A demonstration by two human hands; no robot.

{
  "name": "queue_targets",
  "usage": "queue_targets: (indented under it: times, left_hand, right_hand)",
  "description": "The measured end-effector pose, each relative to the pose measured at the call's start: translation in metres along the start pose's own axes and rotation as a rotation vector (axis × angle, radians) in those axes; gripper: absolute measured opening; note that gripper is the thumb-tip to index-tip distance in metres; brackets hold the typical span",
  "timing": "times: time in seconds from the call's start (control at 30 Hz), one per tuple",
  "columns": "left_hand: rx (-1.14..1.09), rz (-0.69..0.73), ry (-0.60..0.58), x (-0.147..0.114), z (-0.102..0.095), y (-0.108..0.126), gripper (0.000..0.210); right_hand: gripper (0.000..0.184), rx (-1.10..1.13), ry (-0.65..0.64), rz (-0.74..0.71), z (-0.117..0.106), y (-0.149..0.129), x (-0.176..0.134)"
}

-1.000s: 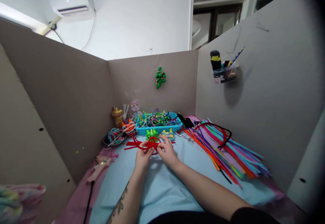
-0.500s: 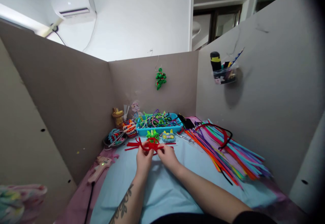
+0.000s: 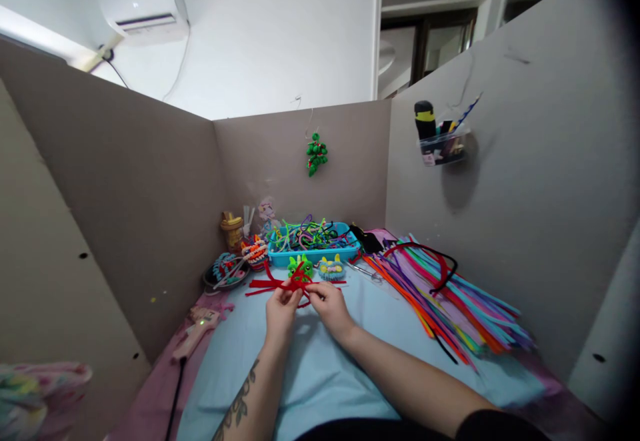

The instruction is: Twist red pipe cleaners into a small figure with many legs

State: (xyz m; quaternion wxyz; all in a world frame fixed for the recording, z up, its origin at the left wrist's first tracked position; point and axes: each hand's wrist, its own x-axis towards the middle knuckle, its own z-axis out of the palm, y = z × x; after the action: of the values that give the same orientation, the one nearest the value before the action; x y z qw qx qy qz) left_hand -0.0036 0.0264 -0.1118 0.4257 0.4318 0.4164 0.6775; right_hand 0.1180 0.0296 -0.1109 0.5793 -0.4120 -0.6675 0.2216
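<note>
Red pipe cleaners (image 3: 271,284) are bunched between my two hands over the blue cloth (image 3: 320,361), their ends fanning out to the left and upward. My left hand (image 3: 283,306) pinches them on one side. Close beside it, my right hand (image 3: 327,304) has its fingers closed on the same red bunch. The fingers hide where the strands cross. Just beyond my hands sit a green pipe-cleaner figure (image 3: 300,268), partly covered by red strands, and a blue and yellow one (image 3: 331,268).
A blue basket (image 3: 315,256) of tangled pipe cleaners stands at the back. Long multicoloured pipe cleaners (image 3: 440,301) and scissors (image 3: 367,271) lie to the right. On the left are a dark bowl (image 3: 225,281) and a pink glue gun (image 3: 196,334) with a cord. Grey panels surround the table.
My left hand has shifted slightly left and down. The red strands have turned, with one end now pointing up at the left and others spreading above my fingers.
</note>
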Motion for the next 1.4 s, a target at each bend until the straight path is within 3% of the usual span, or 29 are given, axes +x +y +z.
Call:
queue_targets:
  times: [0.23, 0.4, 0.57, 0.63, 0.8, 1.03, 1.2, 1.3, 1.4]
  left_hand:
    - [0.004, 0.008, -0.014, -0.001, -0.001, 0.002, 0.048]
    - [0.086, 0.041, -0.025, 0.0, -0.002, 0.003, 0.042]
    - [0.213, 0.029, -0.157, 0.0, -0.003, 0.003, 0.035]
    - [0.201, 0.005, -0.182, -0.001, -0.003, 0.004, 0.033]
    - [0.065, -0.071, -0.109, -0.002, -0.002, 0.009, 0.036]
    - [-0.032, -0.093, -0.101, -0.002, -0.004, 0.008, 0.044]
    - [-0.027, -0.061, -0.158, -0.001, -0.002, 0.005, 0.047]
    - [0.053, 0.015, -0.178, -0.002, 0.001, 0.005, 0.045]
    - [0.179, 0.089, -0.193, -0.003, 0.002, 0.006, 0.041]
  right_hand:
    - [0.025, -0.092, -0.014, -0.119, -0.004, -0.006, 0.001]
    - [0.021, -0.036, -0.033, -0.082, -0.006, -0.008, 0.002]
    - [0.016, -0.017, -0.079, -0.055, -0.017, -0.004, 0.009]
    - [0.014, -0.005, -0.103, -0.047, -0.021, -0.003, 0.013]
    - [0.021, 0.131, -0.108, 0.017, -0.023, -0.003, 0.016]
    - [0.02, 0.11, -0.199, -0.116, -0.026, -0.007, 0.017]
    - [0.009, 0.042, -0.137, -0.16, -0.027, -0.008, 0.017]
    - [0.015, 0.006, -0.165, -0.113, -0.026, -0.003, 0.021]
    - [0.02, 0.067, -0.278, 0.062, -0.026, 0.005, 0.026]
